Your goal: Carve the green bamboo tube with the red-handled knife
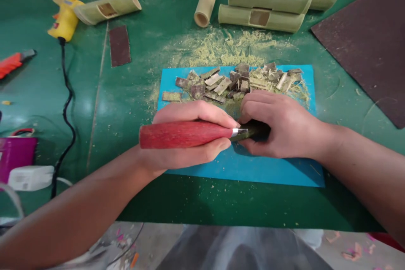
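My left hand [186, 152] is wrapped round the red wooden handle of a carving knife [183, 134], which lies level and points right. Its short metal blade [238, 132] meets a small dark piece [257, 130] that my right hand [281, 124] grips with closed fingers; most of that piece is hidden. Both hands hover over a blue cutting mat [253, 168]. A heap of cut bamboo chips [234, 81] and shavings lies on the mat's far half.
Green bamboo tubes with cut windows [262, 8] lie at the back of the green table [133, 88]. A yellow glue gun [65, 19] with a black cord, a sandpaper strip [119, 45], an orange cutter [12, 62] sit left. A dark sandpaper sheet [370, 38] lies right.
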A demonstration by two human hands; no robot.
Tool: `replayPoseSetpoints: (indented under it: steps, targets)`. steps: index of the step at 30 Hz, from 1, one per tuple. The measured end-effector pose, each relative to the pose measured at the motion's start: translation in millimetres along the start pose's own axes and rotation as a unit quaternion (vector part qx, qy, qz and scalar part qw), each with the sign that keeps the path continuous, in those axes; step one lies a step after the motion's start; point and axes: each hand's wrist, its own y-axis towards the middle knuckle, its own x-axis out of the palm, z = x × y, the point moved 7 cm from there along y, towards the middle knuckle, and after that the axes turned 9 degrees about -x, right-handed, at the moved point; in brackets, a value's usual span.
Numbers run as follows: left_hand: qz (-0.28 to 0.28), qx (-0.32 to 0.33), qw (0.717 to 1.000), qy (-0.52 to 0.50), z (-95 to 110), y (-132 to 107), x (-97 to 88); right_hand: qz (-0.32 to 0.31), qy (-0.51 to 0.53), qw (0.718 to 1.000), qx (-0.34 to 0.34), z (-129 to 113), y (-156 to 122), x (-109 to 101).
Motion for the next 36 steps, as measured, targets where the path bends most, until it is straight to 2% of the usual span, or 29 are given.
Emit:
replayPoseSetpoints:
  steps: [6,10,16,22,27,30,36]
  targets:
    - [0.026,0.026,0.999,0.01,5,-7,2.2,-0.002,0.014,1.0,0.005,3,1,1]
    - [0.046,0.02,0.999,0.0,0,-9,-0.4,0.009,0.009,1.0,-0.014,2,1,0]
    - [0.075,0.082,0.994,-0.016,0,-7,-5.6,-0.003,-0.03,1.0,-0.006,3,0,-1]
    - [0.14,0.063,0.987,0.046,3,-11,-19.2,-0.008,-0.069,0.997,-0.015,-3,-3,-8]
    - [0.18,0.059,0.98,0.068,8,-18,-23.5,-0.001,-0.079,0.997,-0.023,-12,-7,-11]
    - [0.175,0.029,0.983,0.042,-1,-21,-21.0,-0.003,-0.069,0.997,-0.027,-15,-9,-12]
    - [0.126,0.008,0.991,0.037,-8,-21,-12.4,-0.035,-0.012,0.999,-0.034,-16,-10,-6]
